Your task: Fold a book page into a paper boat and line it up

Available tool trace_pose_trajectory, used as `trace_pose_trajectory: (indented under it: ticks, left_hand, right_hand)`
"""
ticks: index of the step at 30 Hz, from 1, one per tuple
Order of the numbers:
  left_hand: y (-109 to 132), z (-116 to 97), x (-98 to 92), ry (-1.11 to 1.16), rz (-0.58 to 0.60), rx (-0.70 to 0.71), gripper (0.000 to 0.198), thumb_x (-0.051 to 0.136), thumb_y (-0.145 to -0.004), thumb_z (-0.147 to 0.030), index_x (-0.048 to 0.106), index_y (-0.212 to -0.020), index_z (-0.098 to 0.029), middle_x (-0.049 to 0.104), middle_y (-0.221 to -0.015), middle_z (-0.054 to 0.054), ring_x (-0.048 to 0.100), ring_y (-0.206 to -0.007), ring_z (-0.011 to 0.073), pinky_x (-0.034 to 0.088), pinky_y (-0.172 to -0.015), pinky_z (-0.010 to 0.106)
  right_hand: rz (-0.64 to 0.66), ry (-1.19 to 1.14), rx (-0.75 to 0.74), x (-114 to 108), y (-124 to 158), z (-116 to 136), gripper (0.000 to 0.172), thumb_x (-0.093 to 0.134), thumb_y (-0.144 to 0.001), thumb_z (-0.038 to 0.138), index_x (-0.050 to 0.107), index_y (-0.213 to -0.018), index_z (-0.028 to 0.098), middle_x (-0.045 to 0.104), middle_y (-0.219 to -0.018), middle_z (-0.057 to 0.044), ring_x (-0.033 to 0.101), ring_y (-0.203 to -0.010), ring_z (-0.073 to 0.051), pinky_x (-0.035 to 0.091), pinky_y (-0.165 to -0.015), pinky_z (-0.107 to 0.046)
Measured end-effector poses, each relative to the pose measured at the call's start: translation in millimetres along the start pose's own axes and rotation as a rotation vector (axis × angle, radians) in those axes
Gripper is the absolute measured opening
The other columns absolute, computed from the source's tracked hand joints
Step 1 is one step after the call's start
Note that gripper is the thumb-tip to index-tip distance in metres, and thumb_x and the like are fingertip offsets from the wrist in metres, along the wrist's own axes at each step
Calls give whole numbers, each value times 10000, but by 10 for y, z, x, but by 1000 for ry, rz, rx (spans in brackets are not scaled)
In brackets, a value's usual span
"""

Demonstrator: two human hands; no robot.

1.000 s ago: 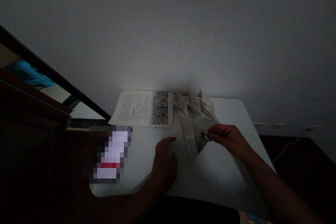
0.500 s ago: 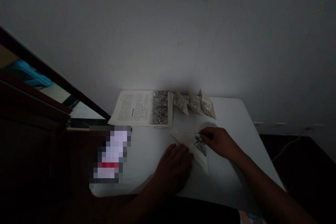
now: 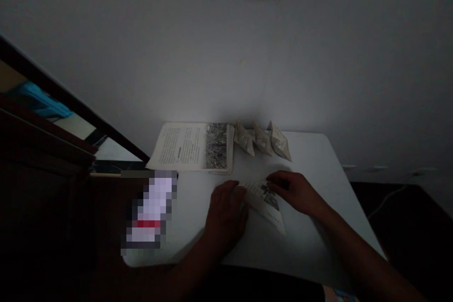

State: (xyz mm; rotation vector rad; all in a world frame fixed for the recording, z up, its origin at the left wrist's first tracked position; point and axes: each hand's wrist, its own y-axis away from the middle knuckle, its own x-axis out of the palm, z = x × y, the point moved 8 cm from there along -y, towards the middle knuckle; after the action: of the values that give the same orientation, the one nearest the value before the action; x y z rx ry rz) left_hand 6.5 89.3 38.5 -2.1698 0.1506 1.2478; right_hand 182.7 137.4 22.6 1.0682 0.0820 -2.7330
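Observation:
A folded sheet of printed paper [image 3: 266, 204], roughly triangular with a dark picture on it, lies low over the white table between my hands. My right hand [image 3: 292, 191] pinches its upper right edge between thumb and fingers. At the paper's left corner my left hand [image 3: 227, 207] is closed, fingers curled over that end and hiding it. Beyond the hands, three folded paper boats stand in a row: a left one [image 3: 244, 140], a middle one [image 3: 262, 140] and a right one [image 3: 280, 142].
A stack of printed pages [image 3: 182, 146] lies at the table's back left, against the wall [image 3: 226, 56]. A pixelated, bright screen-like object [image 3: 152, 207] is at the left edge of the white table [image 3: 314, 151]. A cable [image 3: 385, 200] hangs at right.
My left hand has slid left and slightly up, from the paper's middle to its left corner. The paper's lower tip has shifted slightly right. My right hand keeps its pinch, almost unmoved.

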Motion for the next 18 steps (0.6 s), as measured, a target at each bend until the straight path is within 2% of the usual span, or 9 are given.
trace_pose_trajectory:
  ticks: [2,6,11,14,18]
  left_hand:
    - [-62,133,-20,24,-18,-67,290,527,-823,-203,546,-1104,-135,562,-1138,142,497,-1084,272,413,-928,460]
    - [-138,276,44,158,80,-141,231,486,-862,-221,554,-1075,-163,642,-962,78,578,-915,215,462,-838,403]
    - [-138,347,81,235,137,-304,202,455,-872,-213,571,-1036,-191,643,-913,52,590,-857,193,479,-787,361]
    - [-155,303,89,131,138,-282,167,453,-867,-199,577,-974,-169,636,-845,57,576,-808,205,462,-769,379]
    - [-177,189,145,-110,208,-158,141,457,-866,-218,578,-851,-148,610,-762,68,546,-762,226,428,-754,412]
  right_hand:
    - [32,-119,3,3,3,6,209,566,-805,346,662,-907,191,701,-777,-34,645,-687,-175,506,-649,-290]
    - [20,-278,14,-26,-5,6,218,594,-784,359,660,-894,184,707,-800,-42,656,-723,-180,511,-679,-300]
    - [-12,-302,28,-36,-19,-12,228,595,-779,368,658,-890,178,709,-805,-47,659,-718,-180,513,-668,-299]
    - [-24,-218,23,-37,-24,-9,221,568,-798,348,660,-901,176,708,-806,-47,656,-716,-179,507,-670,-299]
    - [-59,-40,-2,-37,-34,15,208,543,-807,328,663,-895,182,698,-767,-35,641,-664,-166,497,-636,-285]
